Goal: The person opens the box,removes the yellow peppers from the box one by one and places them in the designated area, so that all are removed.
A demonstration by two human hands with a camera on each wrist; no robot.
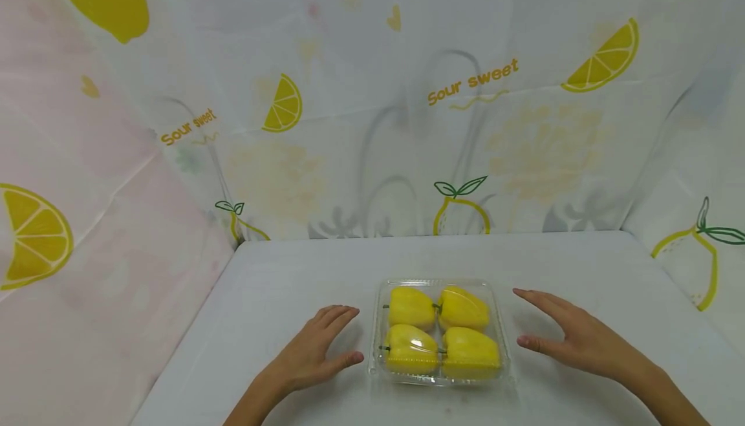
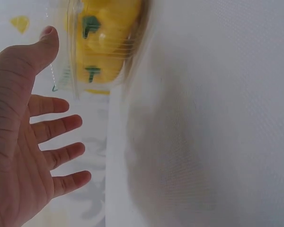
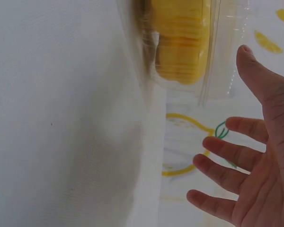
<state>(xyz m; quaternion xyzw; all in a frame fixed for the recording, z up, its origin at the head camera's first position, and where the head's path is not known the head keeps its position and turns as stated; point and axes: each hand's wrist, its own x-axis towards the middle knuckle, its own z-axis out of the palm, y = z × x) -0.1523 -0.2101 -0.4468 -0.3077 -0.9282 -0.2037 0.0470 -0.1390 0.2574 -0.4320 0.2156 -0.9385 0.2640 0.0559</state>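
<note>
A clear plastic clamshell box [image 1: 440, 383] sits on the white table, its lid down. Inside it lie several yellow bell peppers [image 1: 412, 309] with short green stems, also seen through the plastic in the left wrist view. My left hand [image 1: 317, 348] is held just off the box's left side, fingers spread and thumb apart, with nothing in it. On the other side, my right hand [image 1: 576, 335] faces the box with fingers extended and thumb apart, a small gap away. Both wrist views show the palms bare beside the box wall [image 3: 213, 56].
The white tabletop [image 1: 314, 264] stretches around the box to a back edge against a hanging curtain [image 1: 361, 174] printed with lemons and "Sour sweet" lettering. More of this printed cloth [image 1: 116, 271] closes in the left side, and another stretch the right.
</note>
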